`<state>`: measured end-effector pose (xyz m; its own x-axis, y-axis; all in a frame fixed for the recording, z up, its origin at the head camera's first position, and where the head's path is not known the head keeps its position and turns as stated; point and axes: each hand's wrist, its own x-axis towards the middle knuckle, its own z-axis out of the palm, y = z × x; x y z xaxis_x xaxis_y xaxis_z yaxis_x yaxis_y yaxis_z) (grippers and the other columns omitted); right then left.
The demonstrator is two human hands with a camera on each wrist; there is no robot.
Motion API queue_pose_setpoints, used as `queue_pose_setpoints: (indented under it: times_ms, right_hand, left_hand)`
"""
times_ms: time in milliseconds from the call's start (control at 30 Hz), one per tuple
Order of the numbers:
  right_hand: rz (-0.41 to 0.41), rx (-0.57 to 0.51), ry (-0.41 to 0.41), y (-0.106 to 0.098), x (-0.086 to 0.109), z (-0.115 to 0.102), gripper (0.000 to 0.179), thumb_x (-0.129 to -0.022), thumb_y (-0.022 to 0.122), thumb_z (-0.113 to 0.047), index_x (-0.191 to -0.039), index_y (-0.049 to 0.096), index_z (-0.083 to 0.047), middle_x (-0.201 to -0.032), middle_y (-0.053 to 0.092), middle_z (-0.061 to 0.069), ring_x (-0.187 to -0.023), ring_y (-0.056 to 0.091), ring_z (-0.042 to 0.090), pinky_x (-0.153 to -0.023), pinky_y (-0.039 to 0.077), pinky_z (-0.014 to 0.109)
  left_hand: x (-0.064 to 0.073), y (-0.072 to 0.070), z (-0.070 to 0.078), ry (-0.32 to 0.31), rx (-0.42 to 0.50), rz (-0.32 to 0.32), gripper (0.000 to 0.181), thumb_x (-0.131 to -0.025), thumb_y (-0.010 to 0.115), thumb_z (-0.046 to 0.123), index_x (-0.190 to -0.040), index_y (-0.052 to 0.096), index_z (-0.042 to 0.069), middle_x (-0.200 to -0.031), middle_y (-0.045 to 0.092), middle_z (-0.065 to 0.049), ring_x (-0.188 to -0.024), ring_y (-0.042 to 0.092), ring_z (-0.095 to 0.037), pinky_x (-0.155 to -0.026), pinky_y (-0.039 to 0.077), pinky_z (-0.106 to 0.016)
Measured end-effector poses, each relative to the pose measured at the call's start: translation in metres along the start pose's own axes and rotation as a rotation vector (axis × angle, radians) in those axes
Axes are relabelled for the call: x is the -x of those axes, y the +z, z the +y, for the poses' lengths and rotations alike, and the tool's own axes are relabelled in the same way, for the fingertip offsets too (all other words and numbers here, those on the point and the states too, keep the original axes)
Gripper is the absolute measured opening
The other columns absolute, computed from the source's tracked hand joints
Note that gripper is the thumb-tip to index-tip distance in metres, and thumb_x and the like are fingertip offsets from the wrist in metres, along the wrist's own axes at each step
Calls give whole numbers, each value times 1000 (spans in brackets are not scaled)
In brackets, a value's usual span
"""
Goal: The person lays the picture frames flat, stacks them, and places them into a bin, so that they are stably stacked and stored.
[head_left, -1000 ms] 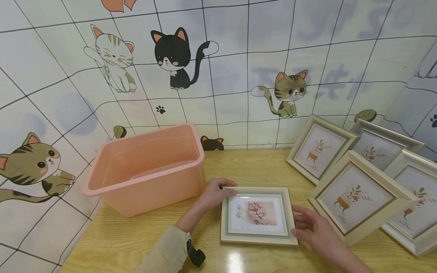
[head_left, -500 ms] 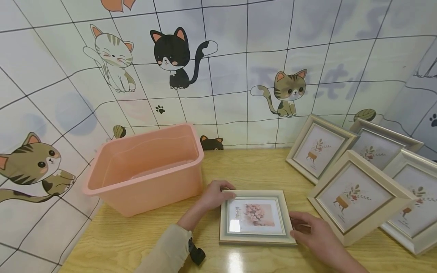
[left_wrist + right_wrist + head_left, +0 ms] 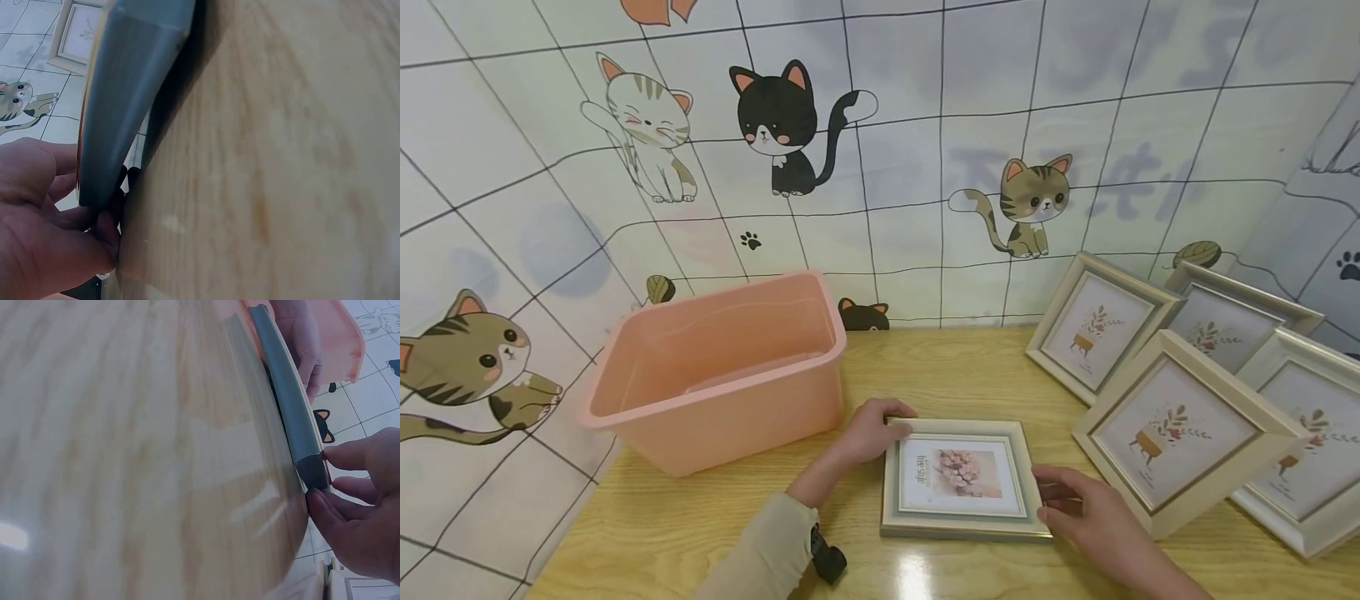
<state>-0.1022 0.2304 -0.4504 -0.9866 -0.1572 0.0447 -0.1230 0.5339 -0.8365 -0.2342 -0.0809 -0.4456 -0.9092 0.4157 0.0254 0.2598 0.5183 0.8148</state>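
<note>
A pale cream-and-grey picture frame (image 3: 958,521) with a pink flower print lies face up, turned sideways, just over the wooden table. My left hand (image 3: 872,432) holds its far left corner, thumb on the front and fingers behind the edge. In the left wrist view, the frame's grey side (image 3: 122,106) has a narrow gap between it and the tabletop. At the right edge, my right hand (image 3: 1093,508) pinches the frame; the right wrist view has thumb and fingers (image 3: 350,453) at the corner. Fingers behind the frame are partly hidden.
A pink plastic tub (image 3: 737,417) stands on the table (image 3: 940,358) to the left. On the right, several picture frames stand upright, the nearest frame (image 3: 1191,425) close beside my right hand. A cat-patterned wall (image 3: 910,183) closes off the back.
The far edge of the picture frame has come slightly nearer and the frame has shifted a little to the left. My right hand moved slightly left with it; both hands keep their hold.
</note>
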Motion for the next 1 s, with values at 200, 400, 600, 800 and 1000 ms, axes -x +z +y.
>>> queue_pose_setpoints:
  times_ms: [200,400,600,800,1000]
  right_hand:
    - [-8,0,-28,-1,1,2,47,-87,78,1,-130,62,9,-114,70,11,-95,69,14,-81,57,26]
    - [-17,5,-32,-2,0,3,46,-87,78,0,-129,63,8,-115,70,12,-94,68,14,-80,57,26]
    - [-12,13,-31,-2,0,4,45,-87,79,-1,-128,63,8,-114,71,10,-93,69,14,-80,57,25]
    - [-48,3,-3,-6,-2,6,46,-89,78,-5,-131,62,5,-113,71,7,-95,68,15,-83,56,25]
    - [-128,-28,-71,-17,0,11,47,-96,72,-12,-138,57,2,-126,65,15,-103,66,15,-84,56,26]
  left_hand:
    - [0,2,0,-11,1,5,18,-96,69,7,-112,76,5,-119,71,-10,-105,62,-25,-84,51,-39]
    - [-1,2,0,-1,-4,44,13,-93,72,6,-105,78,6,-107,74,-7,-96,65,-19,-81,52,-34]
    - [-2,2,-5,-5,27,55,13,-91,74,6,-103,80,6,-103,74,-4,-88,63,-14,-76,52,-31]
    - [-3,-2,-9,14,69,14,18,-93,70,1,-109,79,5,-109,74,-7,-99,65,-19,-82,53,-32]
    - [1,-8,-11,5,110,-15,20,-94,69,0,-113,77,2,-114,72,-10,-106,64,-24,-85,53,-33]
